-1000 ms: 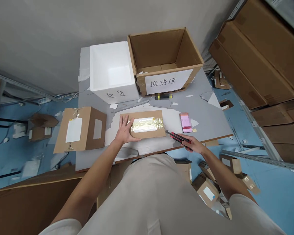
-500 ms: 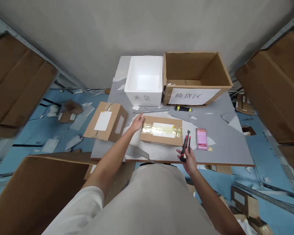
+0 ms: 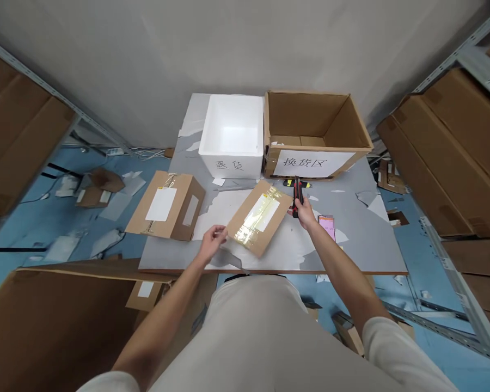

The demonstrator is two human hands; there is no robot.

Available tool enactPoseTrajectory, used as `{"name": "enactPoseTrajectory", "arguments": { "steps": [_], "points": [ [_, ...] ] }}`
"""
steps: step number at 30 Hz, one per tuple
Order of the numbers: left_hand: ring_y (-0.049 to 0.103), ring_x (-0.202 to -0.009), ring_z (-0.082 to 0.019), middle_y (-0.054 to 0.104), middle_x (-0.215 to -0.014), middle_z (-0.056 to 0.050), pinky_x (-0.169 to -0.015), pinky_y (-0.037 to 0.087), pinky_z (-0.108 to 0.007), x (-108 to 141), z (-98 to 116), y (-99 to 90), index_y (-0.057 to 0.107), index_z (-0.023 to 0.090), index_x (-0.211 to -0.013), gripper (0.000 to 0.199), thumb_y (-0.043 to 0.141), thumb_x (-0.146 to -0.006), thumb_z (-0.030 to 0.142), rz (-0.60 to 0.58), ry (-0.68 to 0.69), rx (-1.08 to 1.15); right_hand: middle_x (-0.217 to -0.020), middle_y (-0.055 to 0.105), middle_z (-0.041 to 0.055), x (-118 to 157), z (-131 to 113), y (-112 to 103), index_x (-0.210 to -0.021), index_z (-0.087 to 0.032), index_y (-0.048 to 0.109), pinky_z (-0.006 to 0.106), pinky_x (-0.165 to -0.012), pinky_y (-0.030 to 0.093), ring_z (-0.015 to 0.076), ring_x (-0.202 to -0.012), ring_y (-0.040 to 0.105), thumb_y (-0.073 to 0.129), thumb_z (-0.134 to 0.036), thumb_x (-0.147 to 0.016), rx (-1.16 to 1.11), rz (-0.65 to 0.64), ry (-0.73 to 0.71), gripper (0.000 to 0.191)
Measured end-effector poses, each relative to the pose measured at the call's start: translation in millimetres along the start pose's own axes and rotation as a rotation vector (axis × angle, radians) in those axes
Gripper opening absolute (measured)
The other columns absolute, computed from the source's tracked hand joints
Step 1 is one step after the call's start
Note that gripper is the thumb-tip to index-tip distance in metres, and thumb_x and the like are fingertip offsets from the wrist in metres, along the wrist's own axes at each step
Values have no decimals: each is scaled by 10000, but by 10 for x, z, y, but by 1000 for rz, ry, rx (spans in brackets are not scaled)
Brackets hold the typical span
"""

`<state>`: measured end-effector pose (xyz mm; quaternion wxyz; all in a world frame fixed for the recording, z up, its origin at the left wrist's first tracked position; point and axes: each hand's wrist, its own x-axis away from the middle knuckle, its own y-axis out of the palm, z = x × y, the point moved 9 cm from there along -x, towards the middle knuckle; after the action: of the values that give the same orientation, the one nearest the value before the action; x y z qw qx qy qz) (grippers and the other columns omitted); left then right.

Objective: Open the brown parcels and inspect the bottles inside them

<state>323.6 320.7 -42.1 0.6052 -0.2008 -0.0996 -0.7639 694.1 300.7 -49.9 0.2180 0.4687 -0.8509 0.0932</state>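
Note:
A taped cardboard box (image 3: 251, 209) with a white label on top sits turned at an angle at the middle of the table. My left hand (image 3: 212, 243) grips its left corner between thumb and fingers. My right hand (image 3: 305, 213) is closed around a red-and-black utility knife (image 3: 297, 196), which points away from me. That hand is by the box's right corner, and its fingertips are partly hidden there. Just beyond the tool lies a yellow-and-black utility knife (image 3: 305, 184), partly covered. A phone with a pink screen (image 3: 327, 224) lies beside my right forearm, which hides part of it.
A second labelled cardboard box (image 3: 179, 190) stands at left. At the back are a white foam box (image 3: 232, 170) and an open carton (image 3: 335, 173), both with handwritten characters. A large open carton (image 3: 65, 321) stands at lower left. Shelves with cartons (image 3: 445, 147) flank the table.
The taped box has turned counterclockwise, its right end swinging away from me. My left hand moved nearer to me along it; my right hand moved forward with the utility knife. The view shifted slightly.

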Motion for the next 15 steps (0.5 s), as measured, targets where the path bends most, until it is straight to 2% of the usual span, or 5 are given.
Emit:
{"name": "enactPoseTrajectory", "arguments": {
  "steps": [4,7,11,15],
  "points": [
    [599,-690,-168,623,-864,-46,-690,563,-369,386,-307,300,624,235,-894,416,731,-607,516,-54,-91,37,-833,532,-25,-286,-251,278,-998,-255,435,226,-510,505,91,-630,517,618,-489,-724,155,-44,-79,404],
    [597,-674,-172,618,-837,-45,-664,541,-350,459,-344,433,616,244,-913,376,710,-635,480,-74,-66,-21,-831,546,-19,-340,-316,317,-1003,-251,442,214,-483,471,89,-610,501,614,-490,-716,190,-27,-111,411],
    [615,-712,-175,619,-848,-40,-707,527,-357,300,-229,394,605,200,-983,462,724,-594,419,-76,-8,-161,-1031,586,17,-128,-231,148,-1032,-262,447,237,-534,505,92,-677,553,596,-500,-717,143,3,-107,422],
    [631,-869,-216,627,-1042,-107,-762,520,-381,-145,101,389,573,181,-1097,552,709,-621,426,-104,88,-270,-1144,584,42,470,-9,-131,-1091,-255,464,259,-537,519,87,-648,538,590,-534,-727,107,35,-120,476]
  ]
}}
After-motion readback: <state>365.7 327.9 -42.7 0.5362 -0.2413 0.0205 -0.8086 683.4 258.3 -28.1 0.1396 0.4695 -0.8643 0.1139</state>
